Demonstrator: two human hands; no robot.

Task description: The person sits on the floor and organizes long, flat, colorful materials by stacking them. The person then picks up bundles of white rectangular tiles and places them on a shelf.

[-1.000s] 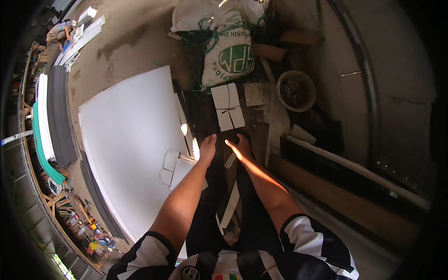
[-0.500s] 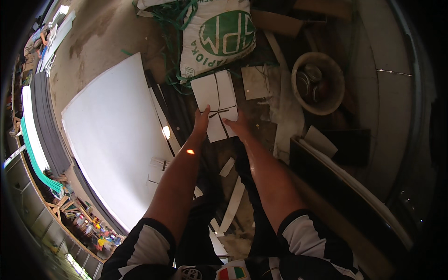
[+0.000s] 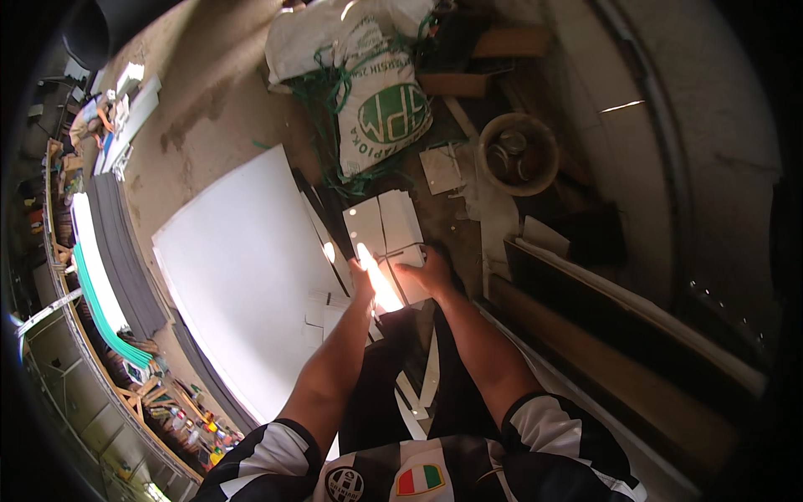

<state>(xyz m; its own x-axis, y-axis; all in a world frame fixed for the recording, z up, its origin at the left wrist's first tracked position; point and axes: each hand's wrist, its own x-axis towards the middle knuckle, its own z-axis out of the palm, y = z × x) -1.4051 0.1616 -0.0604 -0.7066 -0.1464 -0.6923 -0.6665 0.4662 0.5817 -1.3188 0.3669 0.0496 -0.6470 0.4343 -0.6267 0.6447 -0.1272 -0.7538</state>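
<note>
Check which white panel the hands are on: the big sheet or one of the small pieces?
The small white rectangular pieces lying side by side ahead of the person; both the left hand and right hand rest at their near edge. The large white sheet lies untouched to the left.

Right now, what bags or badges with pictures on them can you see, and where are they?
Sack: lying on the ground beyond the hands, white with a round green emblem.
Plain sack: behind it, whitish and crumpled.
Shirt badges: on the striped shirt, one shield-shaped, another oval.

Two flat boards (image 3: 383, 227) lie side by side on the floor (image 3: 209, 109), touched at their near edge by both hands. A large sheet (image 3: 242, 276) lies left, a sack (image 3: 381, 109) behind, a bucket (image 3: 519, 155) to the right.
</note>
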